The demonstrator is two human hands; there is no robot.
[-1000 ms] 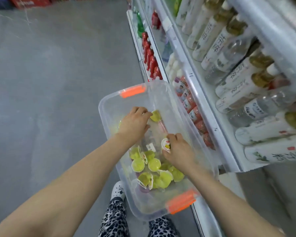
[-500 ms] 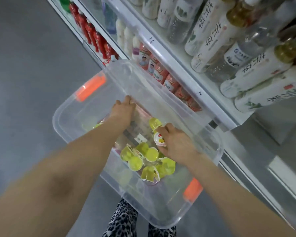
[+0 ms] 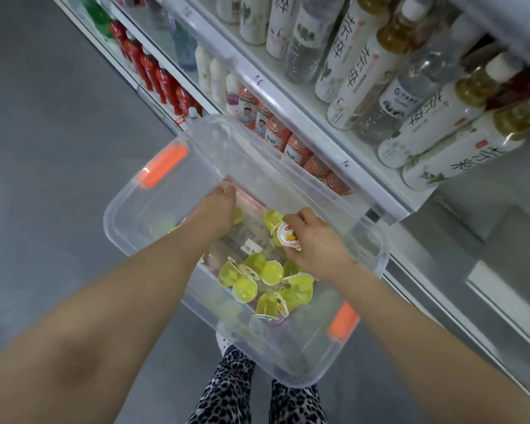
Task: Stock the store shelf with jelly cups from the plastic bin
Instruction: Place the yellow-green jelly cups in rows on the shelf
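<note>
The gray floor (image 3: pixel 43 148) occupies the left of the view. The clear plastic bin (image 3: pixel 178 191) sits in the center, in front of the person and just beside the shelf front, with one orange latch (image 3: pixel 162 163) on its far-left end and a second orange latch (image 3: pixel 343 321) on its near-right end.

The left hand (image 3: pixel 218 206) reaches down into the bin at the far wall, knuckles up and fingers pointing downward. A yellow-green cup (image 3: pixel 236 215) lies directly at its right edge; whether the hand grips it cannot be determined, because the fingers are hidden.

The loose jelly cups (image 3: pixel 266 283) lie heaped on the bin floor, between the two forearms, some on their sides with the white lids showing.

The right hand (image 3: pixel 315 243) is inside the bin above the heap. Its thumb and fingers are curled around the held jelly cup (image 3: pixel 286 235), which is turned so its white-and-red lid faces left.

Leopard-print trousers (image 3: pixel 230 393) show below the bin.

The shelf (image 3: pixel 303 117) runs diagonally along the right. Its upper tier carries white-labelled bottles (image 3: pixel 364 71); the lower tier carries red bottles (image 3: pixel 153 71) and orange-patterned bottles (image 3: pixel 276 133).
</note>
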